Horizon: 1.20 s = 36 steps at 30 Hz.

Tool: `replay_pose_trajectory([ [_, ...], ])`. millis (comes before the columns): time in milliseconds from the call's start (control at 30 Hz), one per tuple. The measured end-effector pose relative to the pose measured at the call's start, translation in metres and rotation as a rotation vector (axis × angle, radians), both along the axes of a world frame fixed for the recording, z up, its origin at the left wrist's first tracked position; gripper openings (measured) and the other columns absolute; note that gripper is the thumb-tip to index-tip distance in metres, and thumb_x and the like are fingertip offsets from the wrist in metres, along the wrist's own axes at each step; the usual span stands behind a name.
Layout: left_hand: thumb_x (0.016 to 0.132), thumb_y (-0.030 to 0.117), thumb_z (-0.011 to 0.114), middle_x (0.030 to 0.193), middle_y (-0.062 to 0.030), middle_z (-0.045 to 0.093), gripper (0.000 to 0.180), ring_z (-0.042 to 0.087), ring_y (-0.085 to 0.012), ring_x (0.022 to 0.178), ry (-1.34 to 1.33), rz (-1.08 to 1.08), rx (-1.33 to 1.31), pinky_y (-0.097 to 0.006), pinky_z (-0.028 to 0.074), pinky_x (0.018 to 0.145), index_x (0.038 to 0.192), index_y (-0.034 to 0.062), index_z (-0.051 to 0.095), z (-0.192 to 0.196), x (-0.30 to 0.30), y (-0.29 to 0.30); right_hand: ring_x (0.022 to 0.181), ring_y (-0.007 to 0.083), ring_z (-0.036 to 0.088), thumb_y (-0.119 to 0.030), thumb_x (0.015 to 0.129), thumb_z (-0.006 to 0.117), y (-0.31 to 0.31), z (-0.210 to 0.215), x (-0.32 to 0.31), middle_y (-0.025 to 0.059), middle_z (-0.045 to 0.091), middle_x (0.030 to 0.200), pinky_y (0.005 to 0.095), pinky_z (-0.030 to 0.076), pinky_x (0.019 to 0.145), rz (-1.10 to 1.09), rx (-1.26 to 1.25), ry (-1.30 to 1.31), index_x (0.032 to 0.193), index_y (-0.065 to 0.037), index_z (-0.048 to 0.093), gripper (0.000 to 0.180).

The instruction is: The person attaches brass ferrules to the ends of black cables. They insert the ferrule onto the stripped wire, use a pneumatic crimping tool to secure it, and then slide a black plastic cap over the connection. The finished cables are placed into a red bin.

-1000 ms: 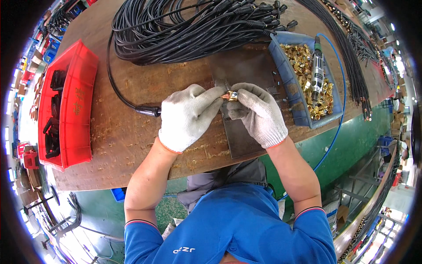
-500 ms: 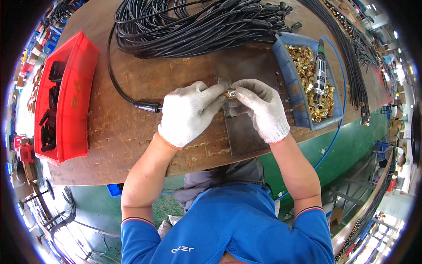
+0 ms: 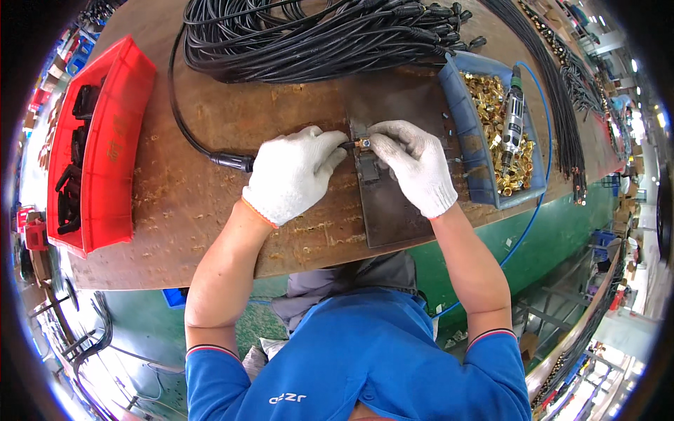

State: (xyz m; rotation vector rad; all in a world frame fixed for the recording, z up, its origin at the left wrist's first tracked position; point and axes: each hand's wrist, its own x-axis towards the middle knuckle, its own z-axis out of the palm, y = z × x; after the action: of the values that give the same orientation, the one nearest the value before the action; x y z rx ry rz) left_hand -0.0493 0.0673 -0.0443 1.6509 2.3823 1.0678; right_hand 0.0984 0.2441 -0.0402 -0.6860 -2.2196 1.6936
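Note:
Both hands wear white knit gloves and meet over a dark metal plate (image 3: 393,210) on a worn wooden bench (image 3: 182,203). My left hand (image 3: 295,172) pinches the end of a black cable (image 3: 232,160) that runs off to the left. My right hand (image 3: 414,165) pinches a small brass fitting (image 3: 364,143) against that cable end, right at a small fixture on the plate. The fingertips of the two hands almost touch.
A large coil of black cables (image 3: 316,31) lies at the far edge. A blue tray (image 3: 460,133) of brass fittings holds a pneumatic driver (image 3: 514,116) on a blue hose. A red bin (image 3: 98,140) with black parts sits left. More cables hang right.
Both hands stayed together over the plate, holding the cable end and brass fitting. The view shifted slightly; the hands sit a bit higher and more to the right.

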Motion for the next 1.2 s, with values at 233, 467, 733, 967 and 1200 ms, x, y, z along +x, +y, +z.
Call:
replay_pose_trajectory([
  [233,0.096,0.020,0.073,0.091,-0.0179,0.072,0.018,0.072,-0.0398,0.082,0.016,-0.024,-0.038,-0.048,0.058,0.072,0.109,0.0092,0.079,-0.014,-0.004,0.003,0.102,0.0341,0.072,-0.021,0.094,0.075,0.010,-0.005,-0.010,0.0099,0.075,0.109,0.0430,0.059,0.088,0.065,0.728,0.008,0.104,-0.013,0.080,0.014],
  [467,0.095,0.021,0.073,0.091,-0.0172,0.072,0.019,0.072,-0.0393,0.083,0.026,0.023,-0.091,-0.048,0.058,0.074,0.109,0.0100,0.079,-0.021,0.001,0.007,0.103,0.0333,0.073,-0.023,0.093,0.076,0.020,-0.005,-0.013,0.0093,0.076,0.107,0.0442,0.058,0.092,0.114,0.650,-0.056,0.101,-0.011,0.080,0.015],
  [733,0.094,0.019,0.074,0.090,-0.0164,0.071,0.021,0.072,-0.0390,0.084,-0.014,0.006,-0.073,-0.047,0.058,0.074,0.112,0.0115,0.080,-0.022,-0.001,0.007,0.102,0.0335,0.073,-0.024,0.092,0.080,0.019,-0.003,-0.015,0.0102,0.077,0.104,0.0430,0.058,0.091,0.126,0.593,-0.066,0.101,-0.009,0.080,0.017],
  [967,0.091,0.017,0.076,0.088,-0.0140,0.071,0.021,0.072,-0.0375,0.082,0.053,-0.002,-0.054,-0.047,0.058,0.073,0.111,0.0123,0.080,-0.025,-0.003,0.009,0.101,0.0335,0.074,-0.021,0.091,0.081,0.021,-0.003,-0.016,0.0107,0.077,0.104,0.0423,0.058,0.090,0.153,0.565,-0.045,0.101,-0.008,0.080,0.017],
  [1200,0.089,0.015,0.078,0.088,-0.0131,0.071,0.021,0.072,-0.0371,0.082,0.051,-0.003,0.004,-0.047,0.058,0.073,0.110,0.0128,0.081,-0.028,-0.001,0.012,0.101,0.0337,0.074,-0.022,0.091,0.081,0.022,-0.007,-0.016,0.0117,0.077,0.105,0.0422,0.058,0.090,0.146,0.575,-0.042,0.101,-0.007,0.080,0.017],
])
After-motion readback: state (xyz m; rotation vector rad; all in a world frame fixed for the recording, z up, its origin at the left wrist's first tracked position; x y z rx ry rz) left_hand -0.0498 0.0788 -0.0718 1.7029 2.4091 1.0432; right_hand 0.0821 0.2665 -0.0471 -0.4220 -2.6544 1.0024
